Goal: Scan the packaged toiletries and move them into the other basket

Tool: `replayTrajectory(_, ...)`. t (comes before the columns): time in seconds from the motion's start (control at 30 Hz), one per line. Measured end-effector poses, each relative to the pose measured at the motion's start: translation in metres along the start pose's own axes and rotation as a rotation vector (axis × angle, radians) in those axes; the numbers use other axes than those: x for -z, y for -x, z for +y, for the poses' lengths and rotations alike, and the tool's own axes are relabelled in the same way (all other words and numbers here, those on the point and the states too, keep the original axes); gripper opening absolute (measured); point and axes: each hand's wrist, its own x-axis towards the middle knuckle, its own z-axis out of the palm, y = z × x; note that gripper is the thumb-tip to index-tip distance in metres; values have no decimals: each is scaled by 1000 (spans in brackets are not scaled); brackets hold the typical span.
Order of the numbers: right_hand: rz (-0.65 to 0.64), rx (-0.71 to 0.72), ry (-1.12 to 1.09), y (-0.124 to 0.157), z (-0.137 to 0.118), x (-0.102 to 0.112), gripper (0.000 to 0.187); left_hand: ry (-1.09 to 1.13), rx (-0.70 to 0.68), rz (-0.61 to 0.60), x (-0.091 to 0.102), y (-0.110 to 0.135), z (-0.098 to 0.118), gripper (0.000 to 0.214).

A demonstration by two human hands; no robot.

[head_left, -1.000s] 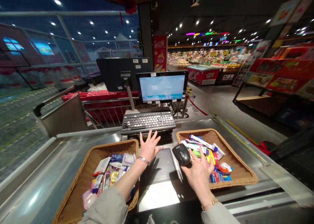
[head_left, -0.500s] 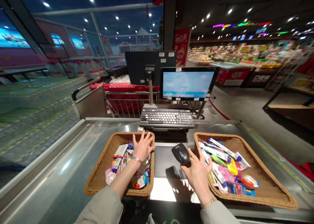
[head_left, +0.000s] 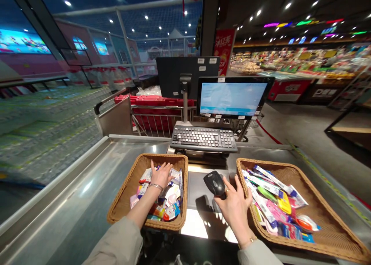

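Observation:
My left hand [head_left: 161,177] reaches into the left wicker basket [head_left: 121,197], palm down and fingers spread over small packaged goods [head_left: 171,211] there. The hand hides some of the packs beneath it. My right hand [head_left: 234,203] holds a black handheld barcode scanner [head_left: 215,183] above the counter between the two baskets. Thumb and fingers are around its back end, and its handle is hidden. A shadow of hand and scanner falls on the lit counter below. Just right of this hand is the right wicker basket [head_left: 342,226], with toothbrush-like packs and other packets [head_left: 275,199].
A keyboard [head_left: 203,138] sits behind the baskets, below a lit screen [head_left: 233,98] and a dark monitor back [head_left: 171,81]. The metal counter [head_left: 84,187] has a raised left edge. Beyond it are a trolley [head_left: 114,116] and stacked bottle packs [head_left: 52,125].
My left hand has shifted left and away from the basket's right rim, exposing packs there. The right hand keeps the scanner in nearly the same place. The view has turned slightly left.

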Motion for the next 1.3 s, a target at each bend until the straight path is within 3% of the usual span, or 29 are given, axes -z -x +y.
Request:
replayTrajectory(0.27, -10, -20, 25, 1, 7, -2, 19, -123, -27, -29, -21, -12, -11, 41)
replayTrajectory(0.7, 14, -39, 39, 1, 19, -6, 16, -234, -56, -215, -46, -29, -19, 64)
replayTrajectory(1.3, 23, -51, -12, 4, 15, -5, 12, -227, -44, -293, -47, -22, -14, 80)
